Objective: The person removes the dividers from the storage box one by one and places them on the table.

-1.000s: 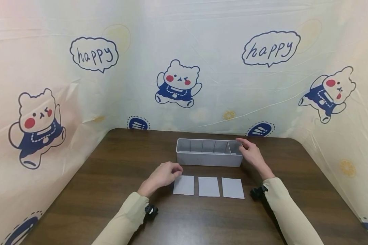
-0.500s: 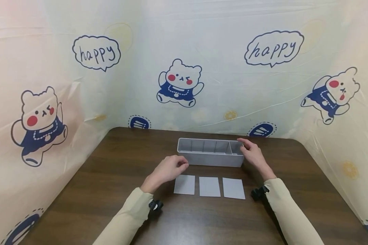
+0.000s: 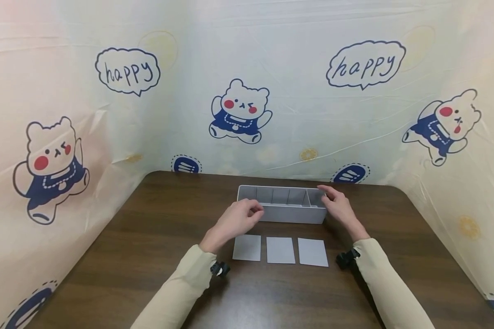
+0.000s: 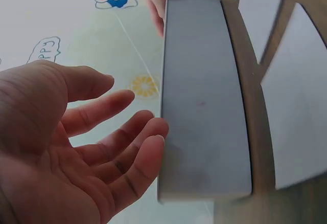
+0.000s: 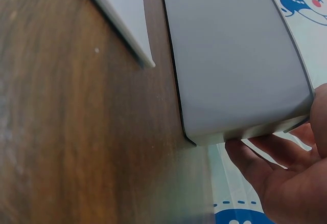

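Note:
A long grey divided storage box (image 3: 294, 214) stands near the back of the table, its compartments facing up. My right hand (image 3: 340, 211) holds its right end, with the thumb at the rim and fingers against the end wall. In the right wrist view, some of those fingers (image 5: 250, 162) are partly hidden behind the box. My left hand (image 3: 238, 219) hovers in front of the box's left end, fingers loosely bent. Nothing shows between those fingers (image 4: 127, 175) in the left wrist view, where the fingertips come close to the rim; contact cannot be told.
Three white cards lie in a row before the box: a left card (image 3: 247, 249), a middle card (image 3: 281, 251) and a right card (image 3: 313, 252). The brown wooden table (image 3: 148, 246) ends at a printed curtain (image 3: 288, 137) behind and beside it.
My left hand has risen from beside the left card and moved forward and right to the box's left end. The right hand, box and cards stay in place.

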A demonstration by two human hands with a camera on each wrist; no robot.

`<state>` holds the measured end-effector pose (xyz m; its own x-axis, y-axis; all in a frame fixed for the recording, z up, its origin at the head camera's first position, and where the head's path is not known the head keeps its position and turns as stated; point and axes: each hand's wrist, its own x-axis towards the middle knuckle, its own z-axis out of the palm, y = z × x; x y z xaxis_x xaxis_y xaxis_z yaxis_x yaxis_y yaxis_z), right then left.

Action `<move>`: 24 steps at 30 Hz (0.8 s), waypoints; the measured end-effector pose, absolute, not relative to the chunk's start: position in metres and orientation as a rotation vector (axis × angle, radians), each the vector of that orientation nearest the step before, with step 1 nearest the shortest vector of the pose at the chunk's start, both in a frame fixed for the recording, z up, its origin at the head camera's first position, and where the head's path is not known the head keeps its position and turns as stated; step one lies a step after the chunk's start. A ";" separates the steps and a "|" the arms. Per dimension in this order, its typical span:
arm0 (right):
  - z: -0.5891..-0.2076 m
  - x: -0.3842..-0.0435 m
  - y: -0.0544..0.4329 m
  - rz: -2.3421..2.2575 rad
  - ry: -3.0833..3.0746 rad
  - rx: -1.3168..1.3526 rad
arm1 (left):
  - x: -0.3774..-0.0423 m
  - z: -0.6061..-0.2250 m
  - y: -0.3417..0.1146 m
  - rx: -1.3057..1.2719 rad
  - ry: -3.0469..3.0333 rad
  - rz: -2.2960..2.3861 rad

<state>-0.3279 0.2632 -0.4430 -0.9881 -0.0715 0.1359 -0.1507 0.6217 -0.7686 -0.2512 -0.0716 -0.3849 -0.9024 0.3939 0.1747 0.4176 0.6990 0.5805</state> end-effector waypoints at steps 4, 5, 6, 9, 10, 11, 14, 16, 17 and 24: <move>-0.443 -0.328 0.261 1.318 -2.743 0.196 | -0.254 -0.382 -0.062 -0.695 -2.850 -1.005; -0.443 -0.328 0.261 1.321 -2.742 0.195 | -0.254 -0.381 -0.059 -0.700 -2.848 -1.007; -0.443 -0.328 0.261 1.324 -2.741 0.195 | -0.255 -0.381 -0.056 -0.706 -2.844 -1.007; -0.442 -0.328 0.261 1.330 -2.741 0.194 | -0.257 -0.379 -0.049 -0.728 -2.833 -1.008; -0.442 -0.328 0.261 1.333 -2.740 0.188 | -0.258 -0.379 -0.046 -0.733 -2.832 -1.011; -0.442 -0.328 0.261 1.330 -2.741 0.189 | -0.258 -0.378 -0.043 -0.737 -2.830 -1.014; -0.442 -0.327 0.262 1.321 -2.745 0.194 | -0.259 -0.377 -0.037 -0.742 -2.825 -1.037; -0.442 -0.328 0.262 1.317 -2.746 0.193 | -0.259 -0.376 -0.032 -0.741 -2.819 -1.050; -0.443 -0.328 0.262 1.314 -2.747 0.196 | -0.260 -0.375 -0.030 -0.745 -2.813 -1.056; -0.444 -0.328 0.263 1.303 -2.743 0.200 | -0.262 -0.370 -0.013 -0.741 -2.799 -1.087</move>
<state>-0.3282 0.2626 -0.4439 -0.9865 -0.0761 0.1452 -0.1606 0.6257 -0.7634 -0.2622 -0.0135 -0.3703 -0.8841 0.4163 0.2125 0.4505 0.6382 0.6243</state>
